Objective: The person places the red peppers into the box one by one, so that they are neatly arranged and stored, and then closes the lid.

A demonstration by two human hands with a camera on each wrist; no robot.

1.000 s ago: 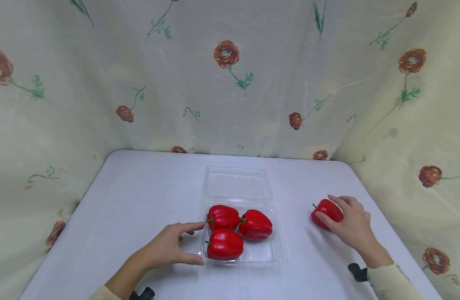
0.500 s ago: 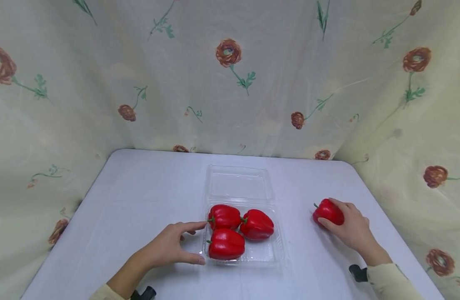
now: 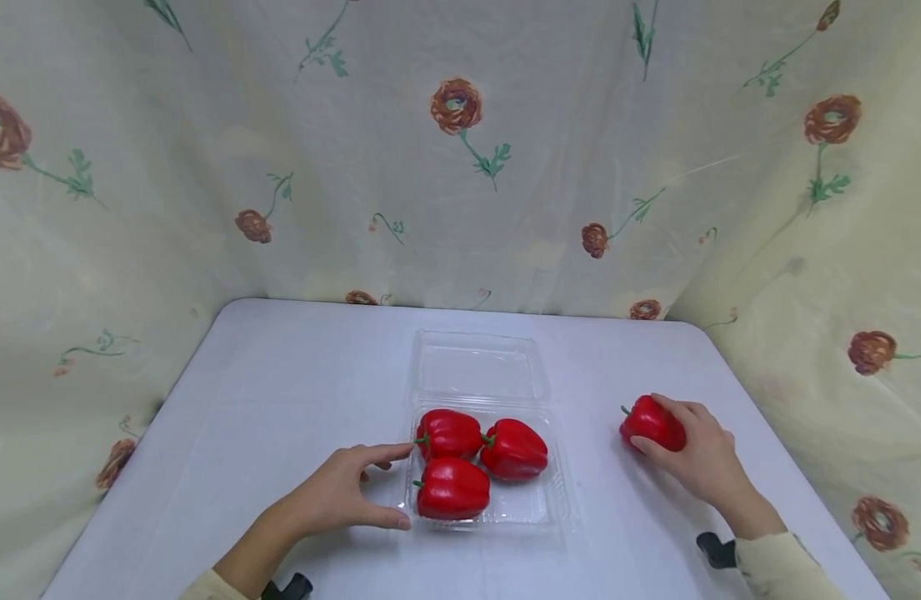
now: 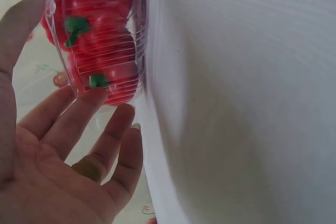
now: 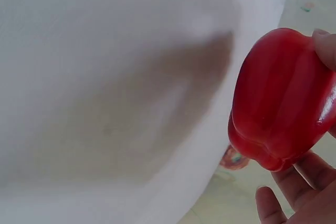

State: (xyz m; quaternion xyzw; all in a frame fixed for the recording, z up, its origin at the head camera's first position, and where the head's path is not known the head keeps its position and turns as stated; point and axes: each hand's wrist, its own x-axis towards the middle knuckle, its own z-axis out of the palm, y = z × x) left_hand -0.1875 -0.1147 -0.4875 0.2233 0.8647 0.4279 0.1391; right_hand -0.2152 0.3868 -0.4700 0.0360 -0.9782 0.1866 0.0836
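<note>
Your right hand grips a red pepper between thumb and fingers; in the head view it lies at ten o'clock from your palm, its long axis running from the stem at ten towards four; the clear container sits well apart from it, between eight and nine; your left hand is nearer that container, empty, fingers spread at its nine o'clock side; three other peppers lie inside, bare space at four; no label or writing is readable.
</note>
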